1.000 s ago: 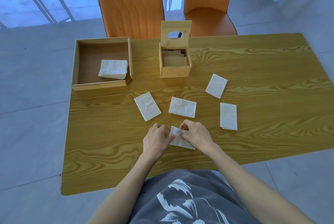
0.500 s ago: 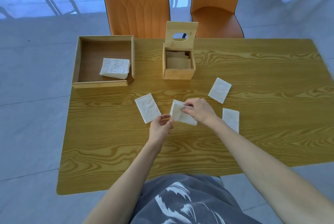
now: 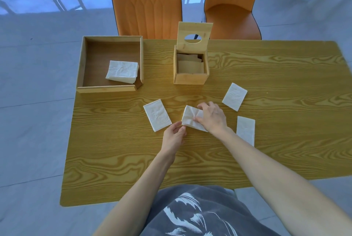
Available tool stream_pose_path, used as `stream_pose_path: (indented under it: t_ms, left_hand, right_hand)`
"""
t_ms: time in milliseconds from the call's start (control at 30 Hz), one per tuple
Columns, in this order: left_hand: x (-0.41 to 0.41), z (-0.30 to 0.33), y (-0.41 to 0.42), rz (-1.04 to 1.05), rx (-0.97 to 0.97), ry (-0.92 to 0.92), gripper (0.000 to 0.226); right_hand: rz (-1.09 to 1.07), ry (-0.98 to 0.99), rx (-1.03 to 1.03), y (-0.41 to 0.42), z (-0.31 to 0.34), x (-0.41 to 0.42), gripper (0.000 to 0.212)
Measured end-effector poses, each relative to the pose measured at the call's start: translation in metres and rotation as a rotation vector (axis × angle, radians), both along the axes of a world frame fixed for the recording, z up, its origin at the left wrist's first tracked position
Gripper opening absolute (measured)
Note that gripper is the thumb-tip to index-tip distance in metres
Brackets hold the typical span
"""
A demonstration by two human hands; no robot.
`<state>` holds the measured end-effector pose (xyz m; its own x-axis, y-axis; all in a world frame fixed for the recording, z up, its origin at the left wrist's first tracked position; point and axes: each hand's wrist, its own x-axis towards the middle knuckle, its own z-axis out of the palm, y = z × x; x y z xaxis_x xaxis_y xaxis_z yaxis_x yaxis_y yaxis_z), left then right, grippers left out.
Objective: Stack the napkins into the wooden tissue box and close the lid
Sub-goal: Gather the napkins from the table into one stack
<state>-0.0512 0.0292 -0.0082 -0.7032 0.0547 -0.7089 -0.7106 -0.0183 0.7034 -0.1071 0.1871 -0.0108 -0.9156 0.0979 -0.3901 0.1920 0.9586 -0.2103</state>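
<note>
The wooden tissue box stands at the table's far middle with its lid raised upright; folded napkins lie inside in shadow. My right hand grips a white napkin that rests on another one in the middle of the table. My left hand is just below it, fingertips loosely curled at the napkin's lower left corner and holding nothing. Loose napkins lie to the left, the upper right and the right, the last partly behind my right forearm.
A shallow wooden tray at the far left holds a small pile of napkins. Two orange chairs stand behind the table. The table edge runs close to my body.
My right hand carried the napkin from the near edge up onto the middle napkin and now grips there. My left hand let go and followed to the napkin's corner.
</note>
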Motion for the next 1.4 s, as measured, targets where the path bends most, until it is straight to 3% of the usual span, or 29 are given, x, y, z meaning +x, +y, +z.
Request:
stream_pose_path:
  t_ms: [333,433,700,900,1100,1267,1400]
  left_hand:
    - [0.005,-0.002,-0.006,-0.025,0.02,-0.015,0.043]
    - [0.007,-0.001,-0.008,-0.03,0.036,-0.019,0.046]
    - [0.014,0.005,-0.018,-0.025,0.029,-0.035,0.048]
    - [0.015,0.011,-0.032,0.121,0.199,0.019,0.034]
    - [0.013,0.005,-0.067,0.306,0.15,0.017,0.014]
    - [0.0,0.001,-0.096,0.4,0.047,0.047,0.022]
    - [-0.014,-0.002,-0.107,0.413,-0.006,0.038,0.026]
  right_hand:
    - [-0.086,-0.064,-0.088,0.0,0.003,0.014,0.04]
    - [-0.124,-0.115,-0.238,0.002,0.002,0.02,0.025]
    - [-0.293,-0.163,-0.652,0.002,0.006,0.03,0.033]
    - [-0.342,-0.198,-0.896,-0.034,0.013,0.029,0.023]
    - [-0.228,-0.179,-0.86,-0.083,0.004,0.015,0.011]
    - [-0.168,-0.118,-0.715,-0.112,-0.005,0.0,0.022]
    - [-0.254,-0.025,-0.607,-0.12,-0.01,-0.012,0.027]
